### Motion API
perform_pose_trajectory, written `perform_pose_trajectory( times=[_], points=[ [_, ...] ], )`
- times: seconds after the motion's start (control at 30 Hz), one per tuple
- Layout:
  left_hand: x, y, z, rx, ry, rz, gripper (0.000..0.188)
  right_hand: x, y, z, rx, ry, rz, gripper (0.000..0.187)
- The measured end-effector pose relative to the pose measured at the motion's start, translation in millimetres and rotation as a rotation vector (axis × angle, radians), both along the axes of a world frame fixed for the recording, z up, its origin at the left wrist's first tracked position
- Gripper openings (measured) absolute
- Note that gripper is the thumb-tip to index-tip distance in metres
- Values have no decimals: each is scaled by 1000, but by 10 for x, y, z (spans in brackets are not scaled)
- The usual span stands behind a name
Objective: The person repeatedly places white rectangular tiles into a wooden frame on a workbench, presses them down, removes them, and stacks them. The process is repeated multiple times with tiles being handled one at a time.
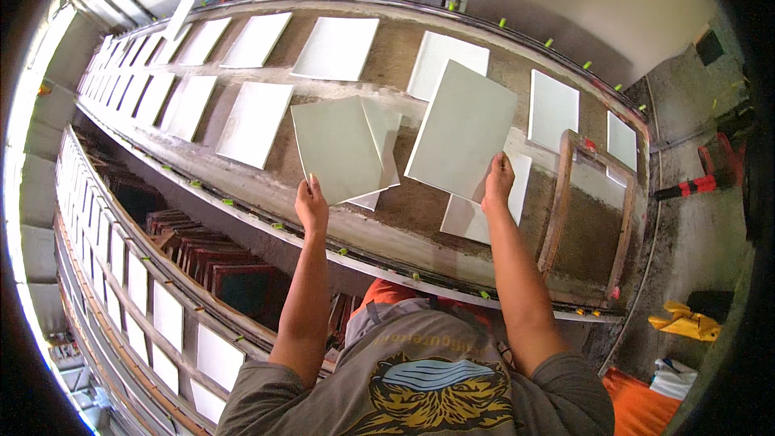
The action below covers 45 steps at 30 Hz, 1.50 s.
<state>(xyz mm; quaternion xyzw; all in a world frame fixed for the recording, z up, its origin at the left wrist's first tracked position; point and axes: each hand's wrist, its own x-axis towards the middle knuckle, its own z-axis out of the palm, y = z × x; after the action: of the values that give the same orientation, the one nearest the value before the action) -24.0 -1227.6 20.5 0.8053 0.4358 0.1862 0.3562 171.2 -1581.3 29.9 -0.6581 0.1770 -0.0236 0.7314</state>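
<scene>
My left hand [312,208] grips the near lower edge of a pale rectangular sheet [337,145], thumb on top. With my right hand [498,182] I pinch a second pale sheet [464,129] by its lower right edge. Both sheets are raised and tilted above a long brown table [404,222]. Partly hidden under the left one lies a white sheet [390,131]. Another white sheet [517,182] lies below my right hand, and one more [428,56] shows behind the sheet in that hand. Whether the sheets are paper, card or cloth I cannot tell.
Two rows of white sheets [335,48] run along the table to the far left. A wooden screen frame [555,230] rests at its right end. Green clips [452,6] line the edges. A second table [187,335] with sheets stands at left, near stacked frames [242,282]. Yellow cloth [686,323] lies right.
</scene>
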Motion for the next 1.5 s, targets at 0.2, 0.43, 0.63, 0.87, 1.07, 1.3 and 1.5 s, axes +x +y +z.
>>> perform_pose_trajectory(
  times=[0.2, 0.43, 0.63, 0.87, 1.07, 1.3, 1.5],
  points=[
    [383, -597, 325, 394, -100, -235, 56, -147, -454, 199, -126, -46, 73, 41],
    [1024, -2377, 1081, -409, -249, -720, 51, -171, -1298, 442, -458, -257, 33, 38],
    [1147, -3490, 1040, -441, -199, -810, 54, -235, -2609, 447, -249, -148, -23, 33],
    [1091, -4542, 644, -584, -240, -805, 53, -342, -3767, 547, -175, -49, 30, 31],
    [1053, -5296, 500, -686, -294, -753, 56, -283, -4464, 141, -204, -13, -6, 34],
    [1068, -5554, 288, -4, -89, -848, 54, -73, -4909, 95, -103, 83, -57, 44],
    [933, -5527, -271, 114, -31, -878, 60, -40, -5164, -501, -246, 183, -69, 45]
  ],
)
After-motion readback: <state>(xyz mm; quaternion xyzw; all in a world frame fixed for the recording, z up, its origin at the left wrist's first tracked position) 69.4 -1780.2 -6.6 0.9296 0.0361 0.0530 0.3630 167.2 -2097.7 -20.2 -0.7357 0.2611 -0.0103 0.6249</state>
